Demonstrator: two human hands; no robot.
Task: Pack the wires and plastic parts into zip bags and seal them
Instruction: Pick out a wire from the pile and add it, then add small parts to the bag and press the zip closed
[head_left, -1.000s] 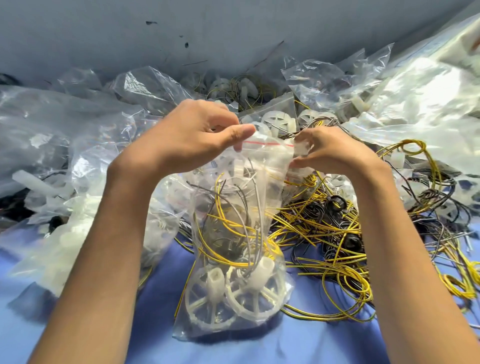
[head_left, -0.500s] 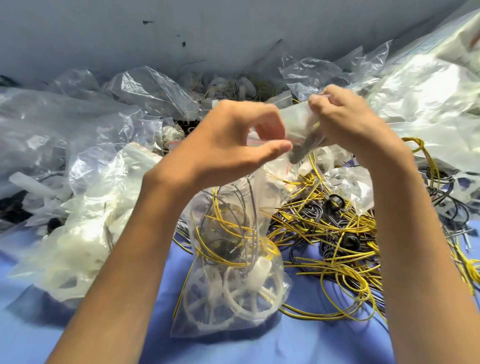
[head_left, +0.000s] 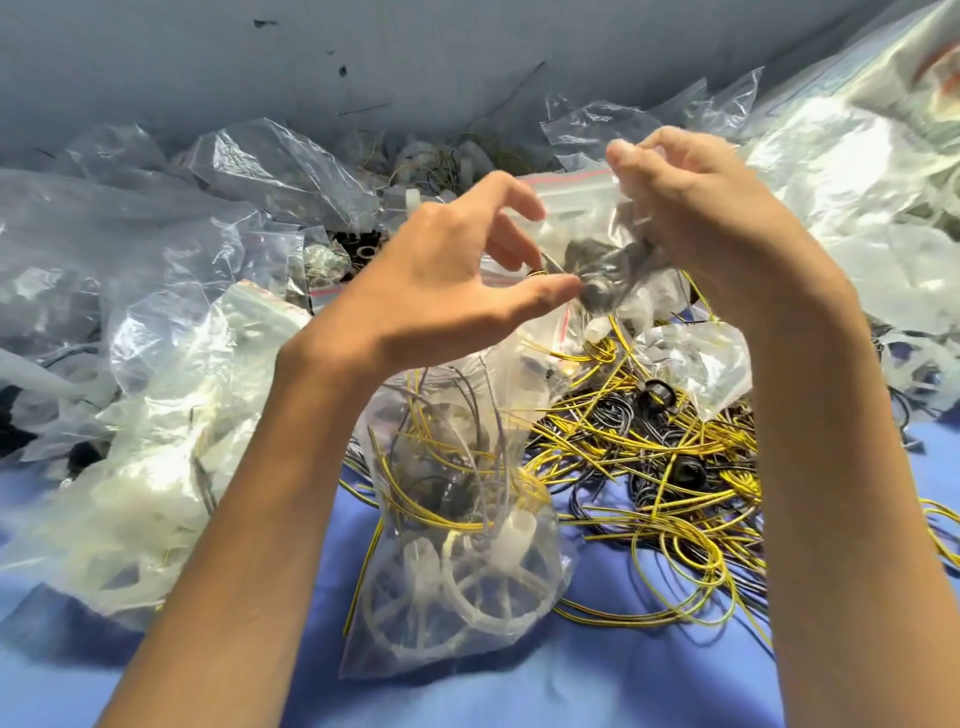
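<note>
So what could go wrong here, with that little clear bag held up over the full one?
The small clear zip bag with the red strip is pinched only by the right hand and left hand; it might slip into the tangled yellow and black wires. The full clear bag of wires and white plastic wheels stands unheld on the blue cloth and could topple.

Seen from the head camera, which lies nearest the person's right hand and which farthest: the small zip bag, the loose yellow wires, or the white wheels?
1. the small zip bag, pinched by the right hand itself, upper centre.
2. the loose yellow wires, heaped just below that hand, right side.
3. the white wheels, lowest, centre, inside the packed bag.
</note>
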